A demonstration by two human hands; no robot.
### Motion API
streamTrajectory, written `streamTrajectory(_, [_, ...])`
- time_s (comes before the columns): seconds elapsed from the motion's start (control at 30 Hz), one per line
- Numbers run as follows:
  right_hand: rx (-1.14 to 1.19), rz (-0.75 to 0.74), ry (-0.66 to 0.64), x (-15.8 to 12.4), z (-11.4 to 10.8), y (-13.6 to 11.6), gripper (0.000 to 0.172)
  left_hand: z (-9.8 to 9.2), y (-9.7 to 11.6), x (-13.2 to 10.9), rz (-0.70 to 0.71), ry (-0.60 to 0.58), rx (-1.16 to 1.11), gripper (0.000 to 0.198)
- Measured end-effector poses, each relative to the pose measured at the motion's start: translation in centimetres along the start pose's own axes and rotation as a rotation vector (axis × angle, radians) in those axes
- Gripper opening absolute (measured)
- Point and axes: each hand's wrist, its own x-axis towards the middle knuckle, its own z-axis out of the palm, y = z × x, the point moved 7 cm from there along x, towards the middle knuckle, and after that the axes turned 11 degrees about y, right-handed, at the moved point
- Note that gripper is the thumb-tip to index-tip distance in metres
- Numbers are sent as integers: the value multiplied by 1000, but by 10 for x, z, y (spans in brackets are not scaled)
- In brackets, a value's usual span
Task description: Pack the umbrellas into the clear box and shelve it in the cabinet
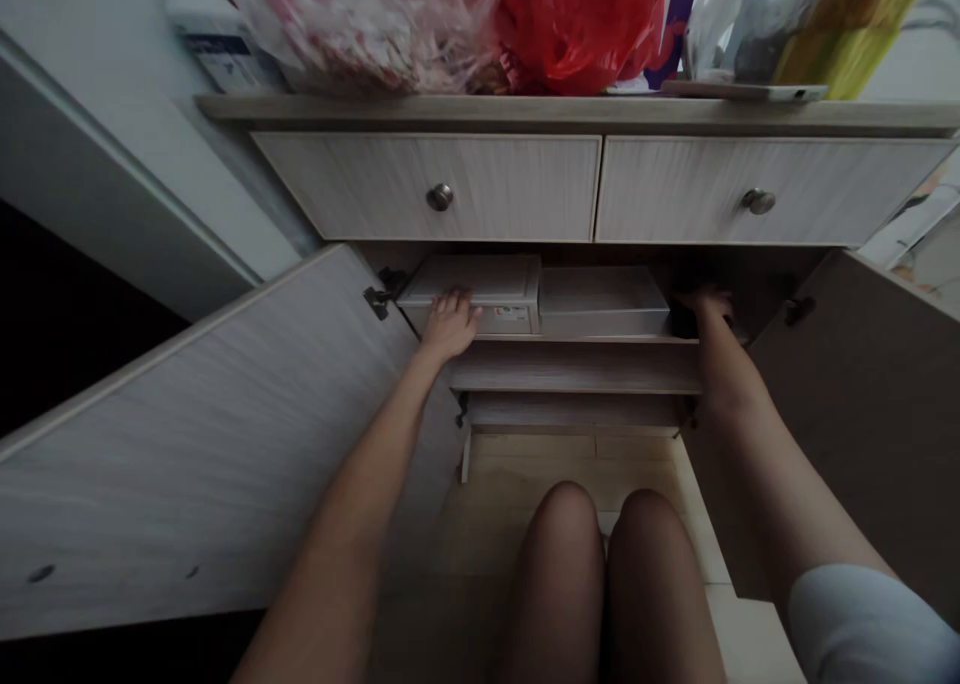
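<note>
A wooden cabinet stands with both lower doors swung open. On its upper shelf (577,340) sit two pale boxes side by side. My left hand (448,324) rests on the front of the left box (487,282), its fingers laid over the top edge. My right hand (706,304) reaches into the dark space right of the grey box (600,300); its fingers curl in the shadow, and whether they hold anything is hidden. My knees show below, in front of the cabinet.
The left door (210,434) and right door (862,404) flank my arms. Two closed drawers with round knobs (439,197) (758,201) sit above. Plastic bags, one red (577,24), crowd the cabinet top. A lower shelf (574,369) and tiled floor (510,494) lie beneath.
</note>
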Motion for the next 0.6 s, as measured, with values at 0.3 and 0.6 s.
streamTrajectory(0.3, [-102, -300, -95, -27, 8, -3, 74, 1, 1, 0, 11, 10, -13, 54])
streamTrajectory(0.6, [-156, -490, 18, -36, 3, 1, 64, -3, 4, 0, 2, -53, 7, 56])
